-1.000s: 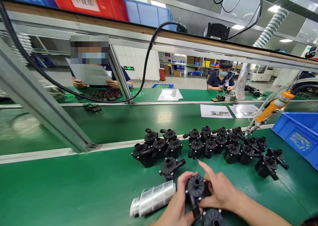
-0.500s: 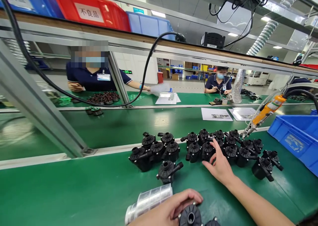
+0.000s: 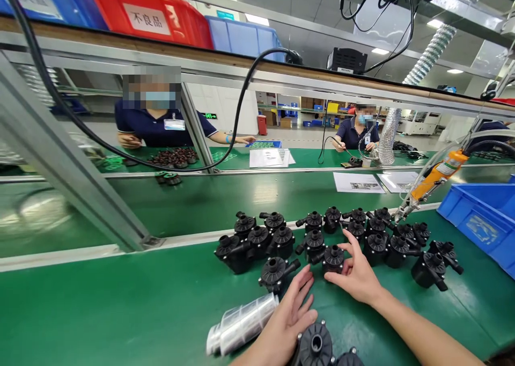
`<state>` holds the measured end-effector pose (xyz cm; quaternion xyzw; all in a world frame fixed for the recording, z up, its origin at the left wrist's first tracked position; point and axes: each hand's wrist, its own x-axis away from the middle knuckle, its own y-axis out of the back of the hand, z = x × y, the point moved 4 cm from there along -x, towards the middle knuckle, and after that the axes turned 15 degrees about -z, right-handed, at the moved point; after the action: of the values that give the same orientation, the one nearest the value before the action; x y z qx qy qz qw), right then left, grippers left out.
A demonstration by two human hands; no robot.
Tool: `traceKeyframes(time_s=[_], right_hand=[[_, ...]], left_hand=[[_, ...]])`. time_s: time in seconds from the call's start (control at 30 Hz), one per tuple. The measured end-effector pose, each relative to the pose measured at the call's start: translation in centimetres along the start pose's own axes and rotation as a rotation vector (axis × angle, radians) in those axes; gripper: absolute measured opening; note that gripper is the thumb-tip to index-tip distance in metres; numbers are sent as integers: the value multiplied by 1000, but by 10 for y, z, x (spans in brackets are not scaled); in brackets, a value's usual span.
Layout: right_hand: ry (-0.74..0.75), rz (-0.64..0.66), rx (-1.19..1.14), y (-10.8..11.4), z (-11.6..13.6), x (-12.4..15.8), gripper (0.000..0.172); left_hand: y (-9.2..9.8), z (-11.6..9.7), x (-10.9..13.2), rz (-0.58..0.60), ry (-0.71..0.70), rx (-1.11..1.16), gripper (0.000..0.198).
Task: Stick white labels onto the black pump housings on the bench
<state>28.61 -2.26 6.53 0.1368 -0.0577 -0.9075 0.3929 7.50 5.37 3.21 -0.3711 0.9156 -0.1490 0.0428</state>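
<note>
My right hand [image 3: 357, 272] grips a black pump housing [image 3: 333, 257] at the front of a cluster of several like black pump housings [image 3: 374, 232] on the green belt. My left hand [image 3: 290, 312] lies open with fingers stretched out, its tips near another lone black pump [image 3: 274, 272]. Under my left wrist sits a black pump with a round lid [image 3: 314, 346]. A clear plastic roll [image 3: 241, 323] lies just left of that hand.
An orange electric screwdriver [image 3: 432, 179] hangs over the right end of the pump cluster. A blue bin [image 3: 480, 224] stands at the right. Papers [image 3: 357, 182] lie on the far belt. Two people in dark shirts work across the line.
My right hand has drawn one pump forward out of the cluster. My left hand has let go of the lidded pump and stretched toward the lone pump.
</note>
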Motion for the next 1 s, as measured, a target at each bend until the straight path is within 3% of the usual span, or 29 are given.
traceKeyframes(time_s=[0.1,0.2,0.37,0.5,0.57,0.63,0.67,0.77,0.8,0.9,1.0], right_hand=[[-94,196,-317,-6,6,12,117],[-96,319,-469,-11,15,22,114],[-64,228,-396,-14,13,19,102],[-53,268,-399,-16,9,18,98],[-15,288,-361,-16,11,19,96],[36,203,-286,-14,14,19,91],[57,122,-252,-11,16,19,84],[68,-51,-221,-5,20,21,38],[51,-33,-231,-6,21,24,34],[-14,118,-239,-15,22,33,45],[-38,190,-201,-21,24,40,47]], left_hand=[[-2,0,-3,81,35,74,86],[-7,-3,-6,201,53,152,79],[-12,-13,-4,179,163,207,78],[-12,-14,0,129,260,207,79],[-11,-9,-2,122,265,197,85],[-8,-3,-5,83,255,208,94],[-7,1,-7,55,243,217,101],[-6,5,-10,3,182,234,117],[-7,5,-10,6,156,230,118],[-12,-2,-9,32,88,201,114],[-16,-9,-7,47,82,182,108]])
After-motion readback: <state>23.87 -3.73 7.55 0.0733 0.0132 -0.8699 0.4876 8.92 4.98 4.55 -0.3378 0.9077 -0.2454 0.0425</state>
